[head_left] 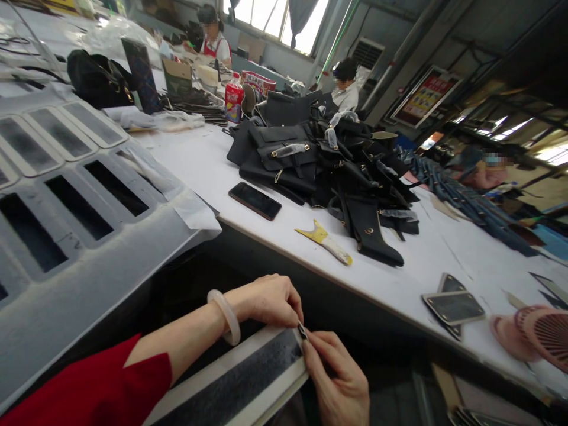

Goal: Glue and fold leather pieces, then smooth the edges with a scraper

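Note:
My left hand (268, 300), with a pale bangle on the wrist, is closed in a pinch at the far end of a long cream panel with a dark strip (248, 378). A small black piece with a light glint (302, 331) sits between its fingertips and those of my right hand (339, 378). That hand pinches the piece from the other side, its fingers bent beside the panel's end corner. The exact kind of the small piece cannot be made out. The panel slants up from the bottom edge, below the table's front edge.
Black leather bags (306, 148) are heaped on the white table (199, 160). Near its edge lie a phone (255, 200), a yellow forked tool (323, 241) and dark plates (452, 306). A pink fan (539, 337) stands right; panels with dark slots (75, 207) lie left. Co-workers sit behind.

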Demonstrator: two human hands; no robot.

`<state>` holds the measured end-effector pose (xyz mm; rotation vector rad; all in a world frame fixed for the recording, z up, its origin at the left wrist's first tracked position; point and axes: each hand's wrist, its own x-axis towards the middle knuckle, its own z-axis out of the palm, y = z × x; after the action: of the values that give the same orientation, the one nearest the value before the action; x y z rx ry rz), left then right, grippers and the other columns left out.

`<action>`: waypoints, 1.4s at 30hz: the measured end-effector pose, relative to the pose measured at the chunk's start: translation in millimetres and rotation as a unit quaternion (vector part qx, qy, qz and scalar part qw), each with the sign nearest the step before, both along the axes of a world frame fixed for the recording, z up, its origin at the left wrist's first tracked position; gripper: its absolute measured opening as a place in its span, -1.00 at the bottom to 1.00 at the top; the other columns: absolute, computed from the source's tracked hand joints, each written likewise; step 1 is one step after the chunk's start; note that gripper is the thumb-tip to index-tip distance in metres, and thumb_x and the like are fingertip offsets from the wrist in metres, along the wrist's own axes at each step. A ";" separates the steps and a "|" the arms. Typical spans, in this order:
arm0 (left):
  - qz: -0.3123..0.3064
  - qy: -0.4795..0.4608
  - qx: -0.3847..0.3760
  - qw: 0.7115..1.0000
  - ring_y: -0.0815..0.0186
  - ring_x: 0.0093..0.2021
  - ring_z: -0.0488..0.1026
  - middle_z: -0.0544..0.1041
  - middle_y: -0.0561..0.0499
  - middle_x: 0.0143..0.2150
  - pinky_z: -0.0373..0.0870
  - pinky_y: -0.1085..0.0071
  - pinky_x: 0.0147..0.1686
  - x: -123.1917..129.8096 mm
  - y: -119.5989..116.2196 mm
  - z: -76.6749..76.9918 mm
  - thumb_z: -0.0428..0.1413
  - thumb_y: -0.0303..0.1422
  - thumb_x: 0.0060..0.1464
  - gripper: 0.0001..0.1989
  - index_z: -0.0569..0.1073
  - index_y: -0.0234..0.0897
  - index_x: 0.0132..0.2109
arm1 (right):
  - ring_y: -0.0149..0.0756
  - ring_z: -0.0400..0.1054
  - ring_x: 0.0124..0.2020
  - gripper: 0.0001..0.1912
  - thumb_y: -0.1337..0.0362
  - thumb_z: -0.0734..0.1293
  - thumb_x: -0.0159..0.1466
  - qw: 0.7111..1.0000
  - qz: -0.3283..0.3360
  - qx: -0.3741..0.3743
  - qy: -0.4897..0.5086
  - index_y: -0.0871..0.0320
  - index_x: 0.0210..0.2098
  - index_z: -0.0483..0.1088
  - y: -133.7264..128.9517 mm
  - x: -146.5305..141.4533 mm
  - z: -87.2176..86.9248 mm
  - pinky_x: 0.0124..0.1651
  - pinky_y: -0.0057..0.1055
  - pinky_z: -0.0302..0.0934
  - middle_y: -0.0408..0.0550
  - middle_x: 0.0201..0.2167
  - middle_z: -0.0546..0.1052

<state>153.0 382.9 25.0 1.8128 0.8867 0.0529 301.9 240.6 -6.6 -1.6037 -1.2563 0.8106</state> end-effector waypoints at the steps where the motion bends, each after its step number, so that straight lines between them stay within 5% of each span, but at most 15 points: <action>1: 0.003 -0.003 0.002 1.000 0.31 -0.32 0.54 0.61 0.13 -0.47 0.33 0.53 -0.42 -1.1 -0.9 0.4 0.17 -0.31 -0.20 -0.79 0.66 -0.10 -0.35 | -0.34 0.40 -0.32 -0.82 0.13 0.40 0.24 1.000 0.004 -0.006 0.010 0.04 -0.25 0.61 0.0 1.9 1.9 -0.28 -0.51 0.23 -0.09 -0.34 0.50; 5: 0.013 -0.017 0.015 1.000 0.29 -0.29 0.54 0.63 0.11 -0.39 0.36 0.49 -0.35 -4.1 -5.7 0.8 0.13 -0.35 -0.21 -0.76 0.64 -0.11 -0.34 | -0.35 0.31 -0.36 -0.72 0.05 0.39 0.25 0.993 0.031 -0.077 0.080 0.14 -0.39 0.55 6.3 12.9 2.7 -0.30 -0.50 0.18 -0.11 -0.40 0.45; 8: 0.024 -0.025 0.034 0.999 0.27 -0.30 0.53 0.63 0.08 -0.35 0.37 0.45 -0.32 -4.9 -9.2 -1.3 0.09 -0.39 -0.23 -0.72 0.63 -0.14 -0.33 | -0.45 0.13 -0.50 -0.64 0.02 0.44 0.20 0.948 0.025 -0.178 0.264 0.18 -0.49 0.41 19.3 16.7 -0.5 -0.41 -0.52 0.09 -0.20 -0.54 0.32; 12: 0.033 -0.036 0.050 0.998 0.27 -0.28 0.52 0.62 0.06 -0.35 0.35 0.45 -0.31 -6.0 -11.9 -2.8 0.08 -0.41 -0.22 -0.73 0.61 -0.17 -0.34 | -0.46 0.20 -0.43 -0.71 0.10 0.48 0.17 0.870 0.068 -0.247 0.421 0.21 -0.34 0.45 35.7 13.4 3.6 -0.34 -0.54 0.12 -0.18 -0.44 0.38; 16: 0.042 -0.036 0.043 0.998 0.32 -0.35 0.50 0.59 0.06 -0.40 0.31 0.48 -0.40 -7.1 -13.1 -1.1 0.09 -0.38 -0.19 -0.79 0.59 -0.19 -0.36 | -0.43 0.28 -0.35 -0.70 0.13 0.48 0.20 0.843 0.130 -0.282 0.439 0.23 -0.20 0.51 39.8 13.9 9.5 -0.26 -0.53 0.14 -0.12 -0.38 0.45; 22: 0.035 -0.040 0.038 0.998 0.32 -0.39 0.48 0.58 0.07 -0.41 0.26 0.48 -0.44 -8.1 -16.1 -1.7 0.10 -0.37 -0.18 -0.82 0.57 -0.19 -0.37 | -0.40 0.26 -0.39 -0.62 0.02 0.42 0.23 0.863 0.197 -0.296 0.359 0.18 -0.13 0.53 38.8 20.4 9.7 -0.17 -0.42 0.14 -0.14 -0.44 0.43; 26: 0.033 -0.050 0.040 0.997 0.31 -0.33 0.49 0.58 0.08 -0.39 0.27 0.47 -0.40 -7.8 -17.5 -2.8 0.07 -0.41 -0.19 -0.81 0.56 -0.19 -0.39 | -0.30 0.22 -0.28 -0.58 -0.08 0.30 0.28 0.936 0.245 -0.234 0.093 0.15 -0.26 0.56 43.4 22.7 14.0 -0.19 -0.38 0.11 -0.11 -0.36 0.37; 30: 0.031 -0.056 0.034 0.997 0.26 -0.29 0.50 0.59 0.06 -0.37 0.30 0.43 -0.35 -9.6 -13.8 -3.3 0.06 -0.41 -0.17 -0.80 0.56 -0.18 -0.38 | -0.28 0.25 -0.31 -0.56 -0.03 0.19 0.33 0.948 0.246 -0.188 -0.070 0.13 -0.39 0.53 47.5 17.3 15.8 -0.21 -0.35 0.16 -0.11 -0.38 0.36; 36: 0.013 -0.051 0.005 0.999 0.25 -0.25 0.50 0.61 0.09 -0.32 0.33 0.46 -0.33 -17.9 -4.4 -2.5 0.10 -0.38 -0.17 -0.74 0.59 -0.15 -0.27 | -0.27 0.27 -0.32 -0.58 -0.06 0.20 0.31 0.965 0.188 -0.161 -0.088 0.11 -0.39 0.49 44.4 6.8 10.5 -0.17 -0.32 0.19 -0.13 -0.42 0.38; 42: 0.043 -0.021 0.034 0.998 0.25 -0.22 0.53 0.62 0.05 -0.30 0.36 0.45 -0.30 -15.8 -16.9 5.9 0.07 -0.22 0.00 -0.74 0.59 -0.17 -0.26 | -0.21 0.39 -0.28 -0.47 -0.15 0.15 0.34 0.961 0.200 -0.182 0.058 0.11 -0.12 0.51 33.0 -0.1 16.1 -0.05 -0.23 0.27 -0.11 -0.39 0.52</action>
<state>137.2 366.0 31.0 1.8281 0.9423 0.1778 301.7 273.6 9.5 -1.5717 -1.4279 1.4378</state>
